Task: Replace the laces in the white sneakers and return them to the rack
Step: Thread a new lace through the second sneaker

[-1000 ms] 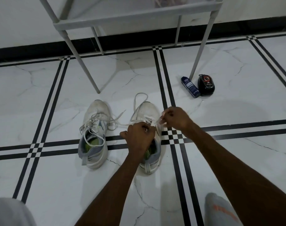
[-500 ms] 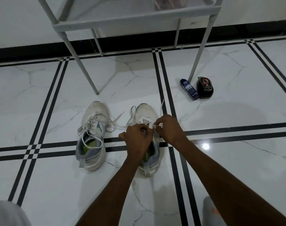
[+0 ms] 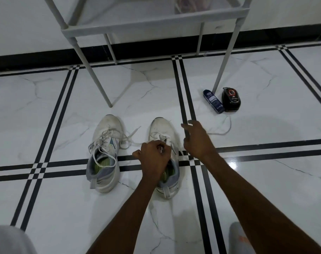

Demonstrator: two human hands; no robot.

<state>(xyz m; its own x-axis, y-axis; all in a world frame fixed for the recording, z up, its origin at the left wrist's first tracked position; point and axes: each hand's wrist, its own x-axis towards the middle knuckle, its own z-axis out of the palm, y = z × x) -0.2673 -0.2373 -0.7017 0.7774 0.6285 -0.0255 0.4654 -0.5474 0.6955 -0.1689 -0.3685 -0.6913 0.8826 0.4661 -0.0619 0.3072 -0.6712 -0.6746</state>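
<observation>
Two white sneakers stand side by side on the tiled floor, toes pointing away from me. The left sneaker [image 3: 108, 136] keeps its loose white laces. My left hand [image 3: 154, 154] is over the tongue of the right sneaker [image 3: 160, 127], fingers curled round a bit of white lace there. My right hand [image 3: 196, 140] hovers just right of that shoe with fingers spread, holding nothing I can see. A loose white lace [image 3: 223, 132] lies on the floor to its right, curving up toward the can. The grey shoe rack [image 3: 156, 24] stands behind the shoes.
A blue spray can [image 3: 212, 101] and a black shoe-polish container [image 3: 231, 99] lie by the rack's front right leg [image 3: 223, 70]. Another rack leg [image 3: 93, 76] stands just beyond the left sneaker. My knees show at the bottom corners.
My right hand has left the shoe's eyelets, moved right and spread its fingers. A lace now trails across the floor to the right. My left hand stays on the right sneaker.
</observation>
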